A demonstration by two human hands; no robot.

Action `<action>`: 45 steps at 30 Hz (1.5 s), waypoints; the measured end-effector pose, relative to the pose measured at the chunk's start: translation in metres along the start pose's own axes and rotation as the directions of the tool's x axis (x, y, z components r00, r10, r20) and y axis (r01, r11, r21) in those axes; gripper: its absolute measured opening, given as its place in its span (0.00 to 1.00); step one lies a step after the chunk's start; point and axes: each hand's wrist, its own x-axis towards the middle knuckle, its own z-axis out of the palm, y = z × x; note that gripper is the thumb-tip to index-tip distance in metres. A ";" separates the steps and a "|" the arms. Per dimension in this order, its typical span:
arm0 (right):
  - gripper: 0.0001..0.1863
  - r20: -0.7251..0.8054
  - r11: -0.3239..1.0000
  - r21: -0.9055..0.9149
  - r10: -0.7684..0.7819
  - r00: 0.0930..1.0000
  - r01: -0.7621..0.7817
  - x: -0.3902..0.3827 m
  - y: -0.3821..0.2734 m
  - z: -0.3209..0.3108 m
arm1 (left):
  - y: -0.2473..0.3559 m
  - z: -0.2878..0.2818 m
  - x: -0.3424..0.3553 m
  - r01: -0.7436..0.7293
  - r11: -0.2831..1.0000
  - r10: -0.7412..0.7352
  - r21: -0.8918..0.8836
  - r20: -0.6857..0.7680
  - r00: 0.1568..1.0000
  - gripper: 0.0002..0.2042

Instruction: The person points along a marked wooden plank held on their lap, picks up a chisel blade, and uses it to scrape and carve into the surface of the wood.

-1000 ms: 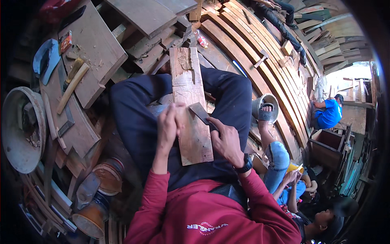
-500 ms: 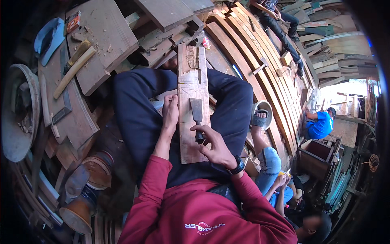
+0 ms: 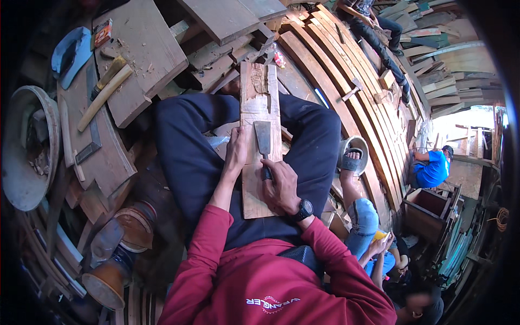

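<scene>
A long wooden board (image 3: 253, 192) lies lengthwise across my lap, its far end carved with a rough recess. My left hand (image 3: 236, 149) grips the board's left edge near the middle. In my right hand (image 3: 283, 187) is a wide-bladed chisel (image 3: 263, 138), the fingers wrapped round its dark handle. The blade rests flat over the board's face or just above it; I cannot tell whether it touches. It points toward the carved end. Part of the handle is hidden by my right fingers.
To the left, a wooden mallet (image 3: 105, 97) lies on planks by a metal square (image 3: 89, 149), a blue cap (image 3: 72, 57) and a white basin (image 3: 27, 184). Long boards (image 3: 325, 97) and a hammer (image 3: 353, 90) lie at right. A person in blue (image 3: 431, 169) sits farther off; others sit nearby.
My right hand has closed more firmly round the chisel's handle, and the blade has shifted slightly away from me along the board. My left hand still holds the board's edge.
</scene>
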 end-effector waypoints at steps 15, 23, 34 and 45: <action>0.30 -0.082 0.984 0.147 -0.093 0.992 0.105 0.011 0.000 -0.009 | -0.006 -0.001 0.007 -0.147 0.989 0.146 0.030 0.038 0.989 0.29; 0.32 -0.201 0.992 0.110 -0.043 0.979 0.066 0.024 0.017 -0.001 | 0.026 0.004 -0.009 -0.071 0.997 0.069 0.010 0.132 0.989 0.28; 0.29 -0.131 0.921 0.131 -0.351 0.927 0.367 0.028 0.022 -0.003 | 0.056 0.009 -0.028 0.152 0.965 -0.116 -0.212 0.174 0.978 0.30; 0.32 -0.047 0.952 0.021 -0.303 0.952 0.304 0.030 0.019 -0.009 | 0.031 0.000 -0.015 0.042 0.987 -0.018 -0.153 0.153 0.988 0.30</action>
